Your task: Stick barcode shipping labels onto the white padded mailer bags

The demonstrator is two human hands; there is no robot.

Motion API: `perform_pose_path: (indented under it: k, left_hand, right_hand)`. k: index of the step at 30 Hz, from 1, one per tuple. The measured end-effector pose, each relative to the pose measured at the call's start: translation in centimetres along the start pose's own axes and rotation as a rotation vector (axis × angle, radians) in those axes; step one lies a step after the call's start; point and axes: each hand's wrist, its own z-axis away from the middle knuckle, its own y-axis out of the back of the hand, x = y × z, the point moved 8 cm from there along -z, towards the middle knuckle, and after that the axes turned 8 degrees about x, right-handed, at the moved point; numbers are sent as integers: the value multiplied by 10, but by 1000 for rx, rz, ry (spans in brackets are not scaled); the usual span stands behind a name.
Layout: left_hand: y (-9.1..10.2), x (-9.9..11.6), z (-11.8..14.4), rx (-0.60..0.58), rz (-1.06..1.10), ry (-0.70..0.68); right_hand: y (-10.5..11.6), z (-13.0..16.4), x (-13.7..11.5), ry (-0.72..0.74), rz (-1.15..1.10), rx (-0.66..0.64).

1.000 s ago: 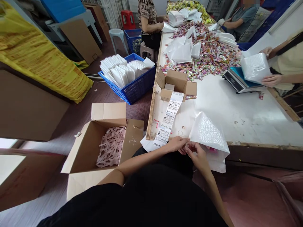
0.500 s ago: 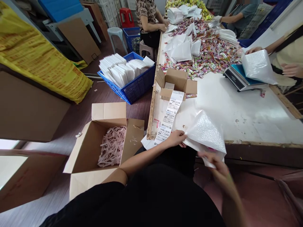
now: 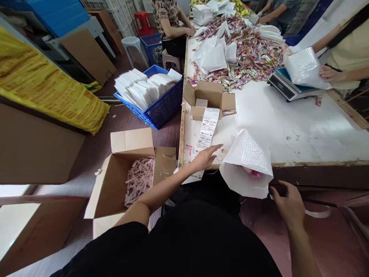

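A white bubble mailer [image 3: 245, 154] rests at the table's near edge, its mouth gaping towards me. Something pink and yellow [image 3: 253, 173] shows inside it. My left hand [image 3: 205, 157] is open to the left of the mailer, fingers stretched over a strip of printed labels [image 3: 208, 127] and apart from the bag. On the other side, my right hand [image 3: 289, 202] is open too, thumb and fingers spread close to the mailer's right edge. A pale thin strip [image 3: 318, 212] curls just right of that hand.
A carton [image 3: 209, 92] stands behind the labels. Wrapped sweets [image 3: 245, 57] and more mailers cover the far table. A co-worker holds a full mailer [image 3: 305, 69] on a scale [image 3: 284, 86]. Left are a blue basket [image 3: 161, 111] of mailers and an open box [image 3: 109, 192] with pale strips.
Both hands have let go of the mailer: the left moved a little left, the right moved right. The mailer's mouth now gapes wider. A pale strip has appeared beside the right hand.
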Motion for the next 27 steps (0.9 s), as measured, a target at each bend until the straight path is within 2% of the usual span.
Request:
perform_pose_path:
  k: [1,3,5,8,11,14,18,21,24,27]
  left_hand:
    - [-2,8,-4,-33,-84,-134]
    - [-14,18,-9,-176,-200,-349]
    - [-29,21,-10,-328,-258,-488]
    - [-41,19,-7,-449,-220,-576]
    - [-37,12,-6,-411,-80,-519]
    - [-26,2,-5,-271,114,-364]
    - [-30,-21,-12,-52,227,-27]
    - [-40,-43,-22,113,149,275]
    - [-52,-54,-31,164,94,456]
    - [-55,-58,-36,158,49,528]
  right_hand:
    - [-12,-2,-12,115,-22,-2]
    - [-30,-4,-33,337,-45,-12]
    - [-40,-8,-45,477,-48,-48]
    - [-39,-13,-50,594,-55,-100]
    - [-34,-11,-41,605,-101,-110]
    - [-35,-6,-21,432,-195,-50]
    - [-45,1,13,-49,-210,103]
    - [-64,6,30,-391,-282,90]
    - [-88,10,43,-702,-469,49]
    - [-106,15,53,-887,-598,23]
